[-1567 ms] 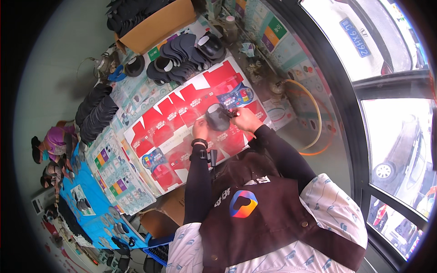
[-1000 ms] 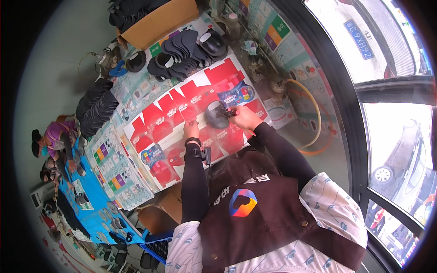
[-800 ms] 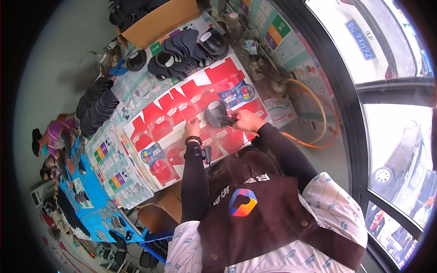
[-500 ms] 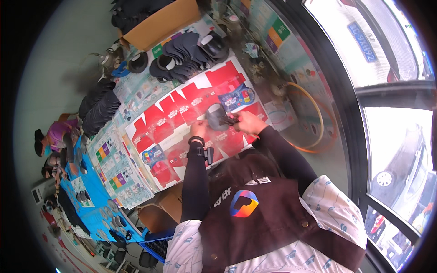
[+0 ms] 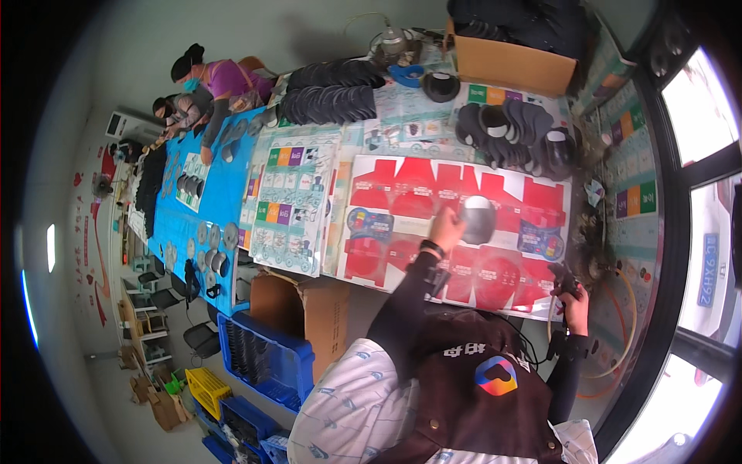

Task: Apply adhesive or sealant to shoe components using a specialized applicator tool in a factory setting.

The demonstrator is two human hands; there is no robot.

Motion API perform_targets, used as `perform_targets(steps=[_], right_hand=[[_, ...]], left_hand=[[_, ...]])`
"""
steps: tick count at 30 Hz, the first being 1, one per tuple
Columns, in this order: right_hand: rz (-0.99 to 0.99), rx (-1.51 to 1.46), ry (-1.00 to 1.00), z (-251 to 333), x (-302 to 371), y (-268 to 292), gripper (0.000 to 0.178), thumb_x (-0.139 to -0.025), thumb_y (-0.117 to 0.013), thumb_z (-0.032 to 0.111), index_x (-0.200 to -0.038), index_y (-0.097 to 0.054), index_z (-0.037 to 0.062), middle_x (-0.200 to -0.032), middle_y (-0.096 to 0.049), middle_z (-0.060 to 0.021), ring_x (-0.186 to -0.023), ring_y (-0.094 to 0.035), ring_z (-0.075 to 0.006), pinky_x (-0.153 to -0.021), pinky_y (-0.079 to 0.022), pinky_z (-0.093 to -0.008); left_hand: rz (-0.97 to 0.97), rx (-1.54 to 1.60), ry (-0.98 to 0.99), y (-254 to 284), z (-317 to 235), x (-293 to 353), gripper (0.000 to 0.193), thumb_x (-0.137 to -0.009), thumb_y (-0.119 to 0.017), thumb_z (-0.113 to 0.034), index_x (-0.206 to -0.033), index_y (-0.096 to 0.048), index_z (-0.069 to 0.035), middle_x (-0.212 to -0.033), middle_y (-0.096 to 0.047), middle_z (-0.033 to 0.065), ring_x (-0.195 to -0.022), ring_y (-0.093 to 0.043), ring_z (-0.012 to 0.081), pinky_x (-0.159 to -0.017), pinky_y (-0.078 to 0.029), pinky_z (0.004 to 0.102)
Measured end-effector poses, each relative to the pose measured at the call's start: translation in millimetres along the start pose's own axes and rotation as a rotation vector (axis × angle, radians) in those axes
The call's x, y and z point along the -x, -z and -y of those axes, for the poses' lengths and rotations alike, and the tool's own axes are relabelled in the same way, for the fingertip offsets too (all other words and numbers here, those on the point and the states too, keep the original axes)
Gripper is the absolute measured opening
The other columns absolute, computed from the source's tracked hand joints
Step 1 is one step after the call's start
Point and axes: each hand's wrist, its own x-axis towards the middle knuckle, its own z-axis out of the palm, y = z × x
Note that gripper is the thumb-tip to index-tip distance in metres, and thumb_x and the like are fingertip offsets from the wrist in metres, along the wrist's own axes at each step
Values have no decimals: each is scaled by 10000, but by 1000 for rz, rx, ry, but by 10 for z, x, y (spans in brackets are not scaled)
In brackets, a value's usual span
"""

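Observation:
My left hand (image 5: 447, 230) grips a dark grey, rounded pad (image 5: 479, 226) by its left edge, over the table. A pale, shiny patch shows near the pad's top. Off the table's right front corner, my right hand (image 5: 575, 311) is closed around a black gun-shaped tool (image 5: 566, 280). Whether this is a spray gun or an air gun I cannot tell. Beneath the pad lies a red and white printed sheet (image 5: 410, 267). Similar dark pads (image 5: 529, 120) are stacked in overlapping rows at the table's far right.
Yellow and orange hoses (image 5: 630, 332) loop at the right. A cardboard box (image 5: 514, 66) of dark pieces stands at the back. Further dark pads (image 5: 328, 104) lie in rows. A blue crate (image 5: 267, 359) sits below left. Another person (image 5: 224, 81) works at the blue-covered table (image 5: 182, 228).
The view has swung left. The pad is now in my left hand alone, and my right hand has drawn away from it toward the table's right front corner with the gun-shaped tool.

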Motion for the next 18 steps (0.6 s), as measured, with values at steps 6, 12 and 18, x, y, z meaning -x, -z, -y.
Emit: perform_targets(steps=[6,12,18], right_hand=[[26,61,-23,447,151,-626,337,-775,-534,-2,-1072,-692,9,-889,-752,-58,-720,-645,-105,-545,-459,-233],[19,71,26,426,179,-1055,326,-770,-538,-22,-1045,-713,-9,-908,-762,-60,-806,-662,-116,-708,-463,-238],[-58,136,-38,597,465,-1424,326,-756,-552,-7,-1042,-708,-15,-923,-754,-54,-832,-650,-107,-745,-476,-248]], left_hand=[[-362,64,171,1968,1746,-375,260,-897,-678,-272,-908,-601,-24,-776,-644,109,-744,-658,229,-677,-527,387],[-670,1069,335,3232,3043,-1301,492,-857,-660,-39,-1300,-452,-94,-1078,-618,186,-890,-654,289,-671,-587,452],[-755,1119,425,3771,3354,-2182,512,-912,-622,-37,-1364,-393,-108,-1180,-572,228,-931,-670,380,-736,-615,529]])
